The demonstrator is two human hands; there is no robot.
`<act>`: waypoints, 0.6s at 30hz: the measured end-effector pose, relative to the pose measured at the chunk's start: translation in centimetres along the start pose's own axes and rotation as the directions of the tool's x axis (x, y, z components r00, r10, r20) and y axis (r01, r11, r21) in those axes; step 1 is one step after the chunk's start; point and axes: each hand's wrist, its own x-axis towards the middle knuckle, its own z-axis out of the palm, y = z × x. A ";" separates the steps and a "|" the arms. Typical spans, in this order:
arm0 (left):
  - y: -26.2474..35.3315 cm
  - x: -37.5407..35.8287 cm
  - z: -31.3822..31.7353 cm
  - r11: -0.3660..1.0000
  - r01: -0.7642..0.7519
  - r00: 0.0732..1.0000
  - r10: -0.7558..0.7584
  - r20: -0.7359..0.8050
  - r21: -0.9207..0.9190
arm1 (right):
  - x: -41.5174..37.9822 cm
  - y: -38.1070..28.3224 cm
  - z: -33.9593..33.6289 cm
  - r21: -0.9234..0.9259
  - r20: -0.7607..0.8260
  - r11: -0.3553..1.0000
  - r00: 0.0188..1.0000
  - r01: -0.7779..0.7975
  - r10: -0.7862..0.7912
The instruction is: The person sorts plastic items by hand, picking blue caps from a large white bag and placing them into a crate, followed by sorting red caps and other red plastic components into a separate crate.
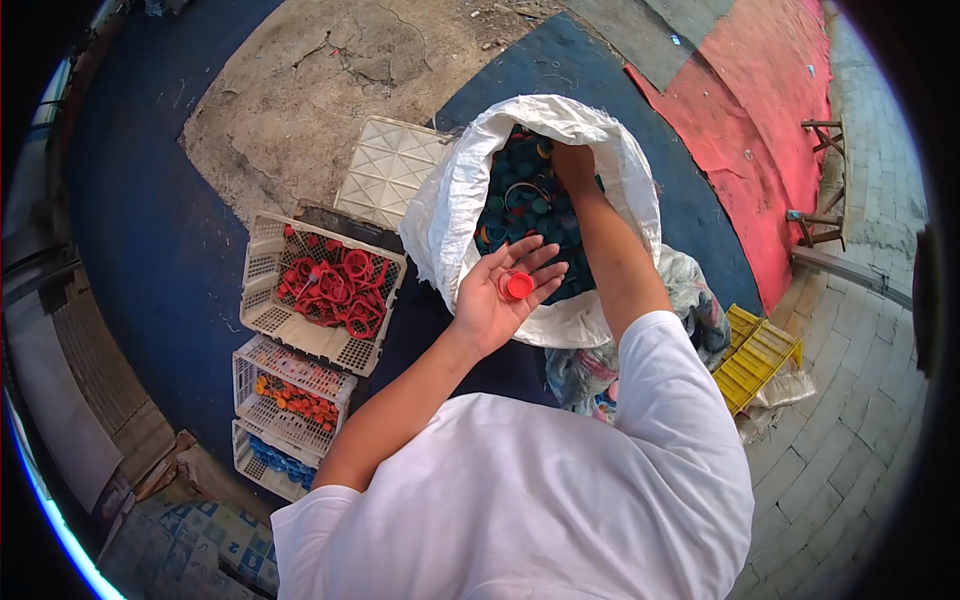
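My left hand [493, 303] is turned palm up over the near rim of a white woven sack [440, 230]. A red bottle cap [517, 286] rests in that palm, near the base of the spread fingers. Inside the sack lies a heap of dark green and blue bottle caps [525, 195], with a few orange ones and a pale ring among them. My right hand [573, 168] reaches down into the far right part of the sack. Its fingers are hidden in shadow among the caps, so what they hold does not show.
Left of the sack, a white crate [262, 285] holds red plastic rings and caps. Below it sit a crate of orange caps [300, 400] and one of blue pieces [275, 460]. A yellow crate [755, 360] and a full plastic bag [690, 300] lie at right.
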 end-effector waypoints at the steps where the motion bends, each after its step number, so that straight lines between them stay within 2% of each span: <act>1: 0.0 0.1 0.0 1.000 -0.004 1.000 0.004 0.000 -0.004 | 0.4 0.4 0.6 0.029 -0.026 0.999 1.000 -0.017 0.018; 6: 0.1 0.4 0.3 0.999 -0.027 1.000 0.027 0.003 -0.025 | 0.3 1.9 1.9 0.106 -0.114 0.994 0.992 -0.036 0.048; 8: 0.5 0.6 0.5 0.998 -0.046 0.999 0.046 0.013 -0.037 | -0.4 0.0 -2.0 0.183 -0.095 0.980 0.990 -0.084 0.103; 11: 0.8 0.7 0.6 0.996 -0.073 0.997 0.074 0.017 -0.051 | -2.0 -2.5 -7.6 0.333 0.094 0.879 0.940 -0.341 0.329; 12: 0.9 0.6 0.9 0.995 -0.084 0.996 0.085 0.017 -0.048 | -3.2 -3.1 -8.6 0.384 0.033 0.862 0.937 -0.332 0.347; 13: 1.0 0.4 1.2 0.994 -0.095 0.995 0.095 0.015 -0.046 | -4.4 -4.2 -10.2 0.605 0.084 0.682 0.885 -0.411 0.458; 15: 1.4 0.6 1.6 0.993 -0.106 0.994 0.107 0.021 -0.055 | -7.3 -7.4 -13.9 0.882 0.265 0.169 0.759 -0.440 0.594; 18: 1.8 0.5 2.1 0.995 -0.093 0.995 0.094 0.029 -0.043 | -11.4 -11.0 -20.7 0.861 0.508 -0.316 0.664 -0.398 0.549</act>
